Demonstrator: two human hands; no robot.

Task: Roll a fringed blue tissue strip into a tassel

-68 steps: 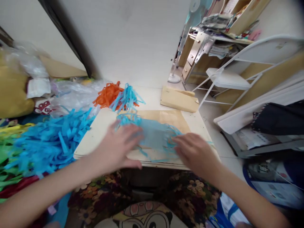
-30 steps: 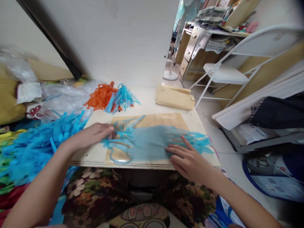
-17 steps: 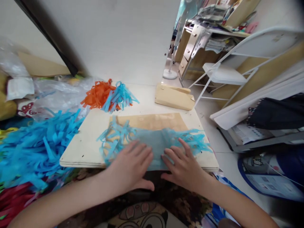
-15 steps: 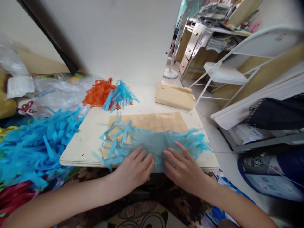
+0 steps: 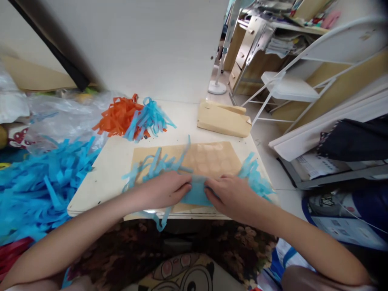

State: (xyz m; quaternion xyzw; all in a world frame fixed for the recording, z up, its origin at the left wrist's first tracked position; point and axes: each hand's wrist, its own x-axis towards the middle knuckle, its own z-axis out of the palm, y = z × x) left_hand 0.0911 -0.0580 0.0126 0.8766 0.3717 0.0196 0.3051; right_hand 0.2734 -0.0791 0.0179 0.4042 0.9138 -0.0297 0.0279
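A light-blue fringed tissue paper sheet (image 5: pixel 197 195) lies across a brown paper sheet (image 5: pixel 209 155) on the small white table (image 5: pixel 104 178). Its cut strips spread out to both sides. My left hand (image 5: pixel 174 188) grips the plain middle band from the left, fingers curled over its far edge. From the right, my right hand (image 5: pixel 222 192) pinches the same band, thumb and fingers pressed together. A short stretch of blue paper shows between the two hands. The fingertips are partly hidden.
Orange tissue tassels (image 5: pixel 118 117) and blue tassels (image 5: pixel 150 117) lie at the table's back left, a folded brown paper bag (image 5: pixel 223 119) at the back right. A big heap of blue fringe (image 5: pixel 45 186) sits left of the table. A white folding chair (image 5: pixel 298 87) stands beyond.
Both hands have moved away from me and now hold the middle band, which was spread flat under the fingers before. The band has become narrower, and the near edge has left the table's front.
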